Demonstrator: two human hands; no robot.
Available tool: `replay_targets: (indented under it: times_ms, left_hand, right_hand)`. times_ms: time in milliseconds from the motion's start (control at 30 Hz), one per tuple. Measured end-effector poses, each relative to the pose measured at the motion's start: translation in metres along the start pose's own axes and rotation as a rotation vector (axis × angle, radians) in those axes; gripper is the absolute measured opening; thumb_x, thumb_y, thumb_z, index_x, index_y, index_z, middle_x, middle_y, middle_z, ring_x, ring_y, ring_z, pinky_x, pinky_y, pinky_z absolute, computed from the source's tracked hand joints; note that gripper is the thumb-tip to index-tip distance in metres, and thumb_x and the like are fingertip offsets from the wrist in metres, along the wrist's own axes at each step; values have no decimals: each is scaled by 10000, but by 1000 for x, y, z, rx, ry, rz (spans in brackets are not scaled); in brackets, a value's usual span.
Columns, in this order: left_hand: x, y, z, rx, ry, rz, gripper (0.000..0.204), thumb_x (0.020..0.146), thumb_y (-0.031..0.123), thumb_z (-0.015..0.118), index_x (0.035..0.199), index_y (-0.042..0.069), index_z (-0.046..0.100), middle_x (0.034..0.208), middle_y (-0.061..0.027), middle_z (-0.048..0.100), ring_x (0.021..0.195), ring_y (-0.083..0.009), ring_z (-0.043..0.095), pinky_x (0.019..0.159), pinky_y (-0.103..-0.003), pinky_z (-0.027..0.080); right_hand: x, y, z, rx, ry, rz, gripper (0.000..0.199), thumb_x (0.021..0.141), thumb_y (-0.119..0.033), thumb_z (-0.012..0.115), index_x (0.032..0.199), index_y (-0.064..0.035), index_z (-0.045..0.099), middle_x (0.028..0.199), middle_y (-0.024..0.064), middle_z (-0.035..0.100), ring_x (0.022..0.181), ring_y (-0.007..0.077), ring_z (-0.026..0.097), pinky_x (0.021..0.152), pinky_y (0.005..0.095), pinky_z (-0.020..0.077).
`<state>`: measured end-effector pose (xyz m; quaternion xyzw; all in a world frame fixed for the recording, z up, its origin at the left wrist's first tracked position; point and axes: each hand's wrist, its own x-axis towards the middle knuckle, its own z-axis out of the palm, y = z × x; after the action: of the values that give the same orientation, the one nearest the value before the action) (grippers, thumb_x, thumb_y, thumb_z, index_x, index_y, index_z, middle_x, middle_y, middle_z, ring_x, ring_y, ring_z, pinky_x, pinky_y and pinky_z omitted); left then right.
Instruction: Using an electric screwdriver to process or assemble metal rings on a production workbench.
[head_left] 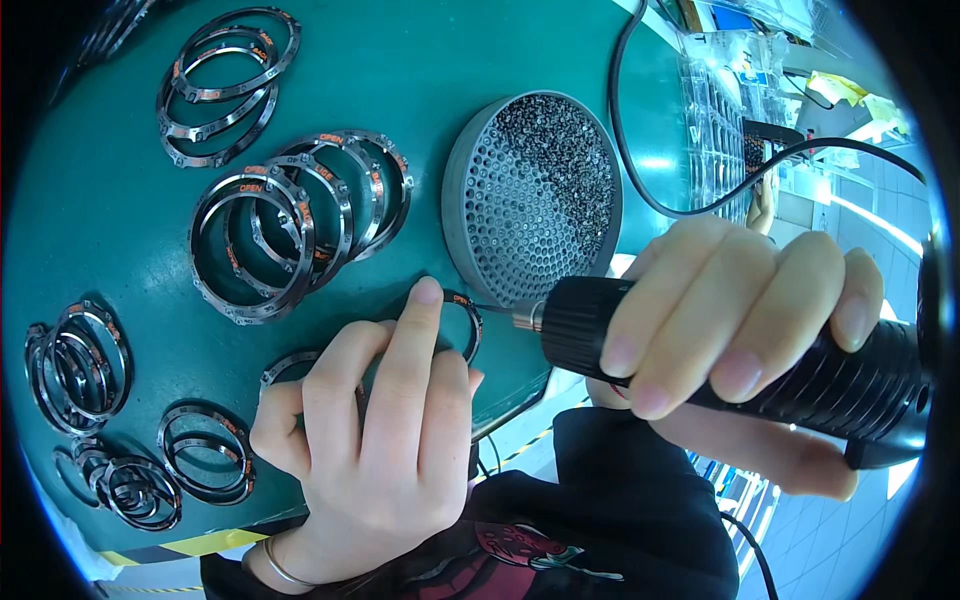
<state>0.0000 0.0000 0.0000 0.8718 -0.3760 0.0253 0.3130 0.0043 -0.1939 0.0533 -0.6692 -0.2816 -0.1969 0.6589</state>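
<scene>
My right hand (pixel 735 310) is wrapped round a black electric screwdriver (pixel 590 318), lying nearly level with its bit pointing left. The bit's tip reaches the rim of a dark metal ring (pixel 474 325) with orange lettering. My left hand (pixel 385 420) lies over that ring, one finger stretched along it and the thumb and forefinger closed at its near edge. Much of the ring is hidden beneath the hand. Another ring (pixel 290 365) shows partly under the left fingers. Just beyond stands a round grey tray (pixel 460 215) of small holes, with many tiny dark screws heaped on its far right side.
Overlapping metal rings (pixel 250 245) lie on the green table (pixel 380 60), with more groups at the far left (pixel 228 85) and near left (pixel 205 450). A black cable (pixel 625 150) loops at the right. Clear plastic trays (pixel 715 140) stand beyond it. Yellow-black tape (pixel 210 543) marks the near edge.
</scene>
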Motion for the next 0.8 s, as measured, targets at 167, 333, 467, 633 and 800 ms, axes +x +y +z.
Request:
replay_targets:
  times_ms: [167, 333, 467, 633, 800]
  left_hand:
    - [-1, 1, 1, -13, 22, -10, 166, 807, 233, 700, 855, 94, 623, 1167, -88, 657, 936, -246, 566, 891, -398, 334]
    - [2, 2, 2, -22, 42, 1, 171, 807, 234, 699, 845, 87, 619, 1167, -92, 656, 931, -251, 565, 885, -390, 345]
    - [1, 2, 0, -4, 33, -19, 194, 816, 264, 697, 859, 92, 618, 1191, -98, 640, 956, -263, 554, 883, -394, 341]
    - [4, 1, -10, -30, -29, -39, 235, 805, 313, 704, 885, 112, 614, 1226, -101, 620, 990, -273, 539, 894, -413, 313]
    - [6, 0, -9, -31, -52, -18, 190, 803, 279, 685, 882, 124, 611, 1233, -99, 617, 1001, -272, 537, 903, -420, 295]
  right_hand:
    - [0, 4, 7, 48, 27, 32, 682, 878, -550, 618, 1135, 33, 375, 867, 122, 540, 515, 170, 576, 391, 262, 521]
    - [-1, 5, -2, -12, -10, -63, 664, 878, -537, 624, 1124, 28, 375, 861, 112, 543, 508, 166, 571, 384, 263, 513]
    - [-7, 6, -14, 194, 121, -219, 680, 859, -545, 641, 1122, 24, 379, 855, 106, 549, 512, 169, 571, 400, 275, 476]
    - [1, -21, -28, -19, 137, 119, 806, 785, -691, 629, 1172, 1, 481, 887, 89, 548, 614, 202, 572, 559, 361, 463]
    - [-2, -11, -26, 22, 88, 134, 816, 797, -686, 614, 1200, 8, 466, 924, 110, 530, 648, 216, 573, 564, 361, 456]
